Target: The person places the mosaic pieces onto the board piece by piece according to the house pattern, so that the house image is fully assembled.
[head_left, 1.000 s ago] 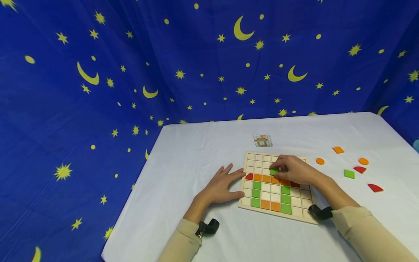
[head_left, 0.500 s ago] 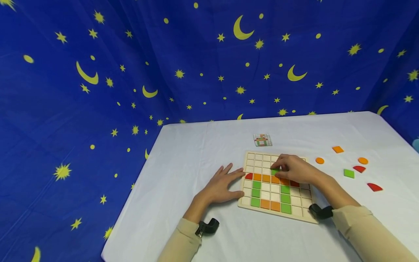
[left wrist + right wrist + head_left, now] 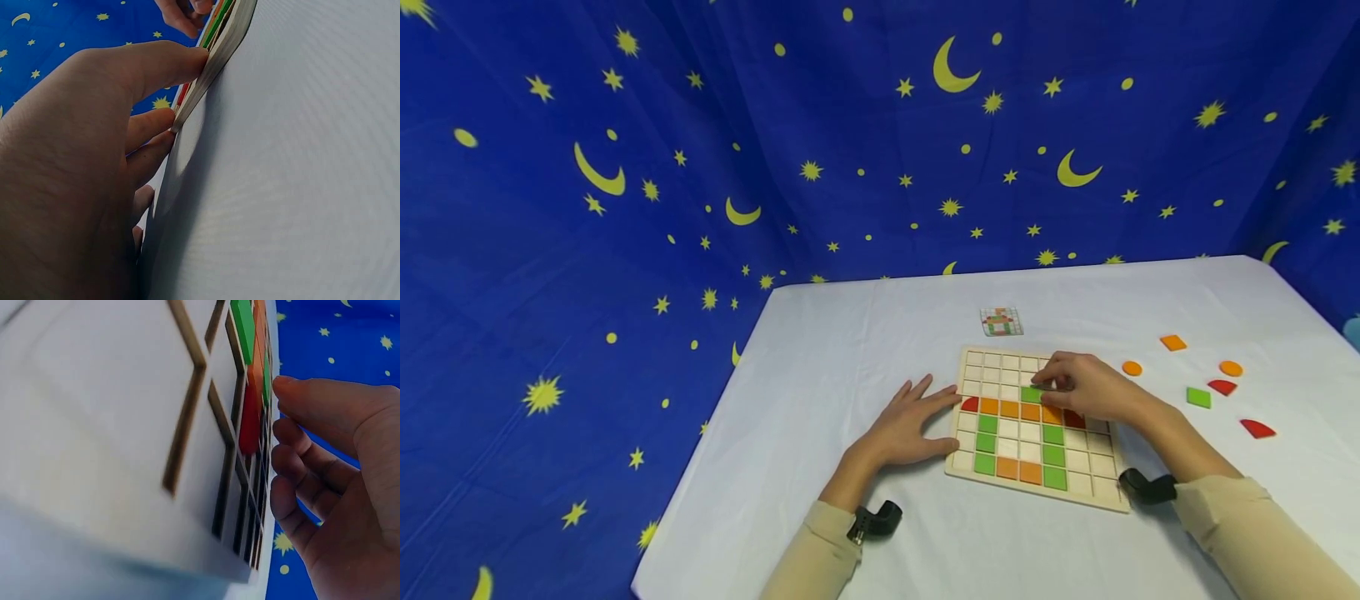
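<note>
A wooden grid board (image 3: pixel 1101 490) lies on the table with coloured tiles set in some of its cells. My left hand (image 3: pixel 910 429) rests at the board's left edge, fingers spread and straight; in the left wrist view the thumb (image 3: pixel 181 62) touches that edge. A green square tile (image 3: pixel 1032 394) sits in a cell just above the row of orange tiles (image 3: pixel 1010 410). Right beside it is my right hand (image 3: pixel 1090 387), thumb and fingers loosely bent. The right wrist view shows nothing between its thumb (image 3: pixel 312 394) and fingers, close over the board.
A small pattern card (image 3: pixel 1002 322) lies behind the board. To the right are loose pieces: an orange square (image 3: pixel 1173 342), two orange discs (image 3: pixel 1132 368), a green square (image 3: pixel 1198 397) and two red quarter circles (image 3: pixel 1257 428). A blue star-patterned curtain (image 3: pixel 865 125) hangs behind the table.
My right hand has let go of the green tile and shifted slightly right, so more of the tile shows in its cell. The left hand has stayed in place.
</note>
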{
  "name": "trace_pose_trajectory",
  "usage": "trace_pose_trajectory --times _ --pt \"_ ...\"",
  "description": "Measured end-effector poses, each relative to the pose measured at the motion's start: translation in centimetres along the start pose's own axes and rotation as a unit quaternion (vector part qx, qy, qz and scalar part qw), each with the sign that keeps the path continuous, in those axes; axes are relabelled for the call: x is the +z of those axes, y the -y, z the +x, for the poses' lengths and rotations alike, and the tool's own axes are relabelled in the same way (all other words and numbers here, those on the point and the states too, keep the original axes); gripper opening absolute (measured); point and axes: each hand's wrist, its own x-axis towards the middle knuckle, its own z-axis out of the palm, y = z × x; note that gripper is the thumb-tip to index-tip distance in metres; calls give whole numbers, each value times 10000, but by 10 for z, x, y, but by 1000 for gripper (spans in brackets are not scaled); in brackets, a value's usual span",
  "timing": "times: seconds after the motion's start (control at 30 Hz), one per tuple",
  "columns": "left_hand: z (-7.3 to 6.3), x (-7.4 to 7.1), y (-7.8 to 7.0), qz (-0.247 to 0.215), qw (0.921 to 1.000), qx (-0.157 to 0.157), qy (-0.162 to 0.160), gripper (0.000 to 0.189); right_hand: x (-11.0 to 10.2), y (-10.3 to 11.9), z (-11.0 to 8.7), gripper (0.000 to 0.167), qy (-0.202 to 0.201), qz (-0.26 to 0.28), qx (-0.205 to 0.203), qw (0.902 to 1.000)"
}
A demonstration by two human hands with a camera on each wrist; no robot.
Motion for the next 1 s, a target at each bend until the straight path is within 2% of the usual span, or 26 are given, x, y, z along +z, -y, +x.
trace_pose_trajectory --times 0.37,0.67,1.0 --pt "0 -1 -1 -36 10000 9 -53 70 -16 -13 -24 25 -227 45 369 9991" --pt "-1 0 0 -30 10000 12 -53 70 -28 -26 -46 29 -523 -225 573 9967" --pt "0 1 0 -34 10000 -12 -35 70 -37 -45 -73 31 -892 -516 558 9931"
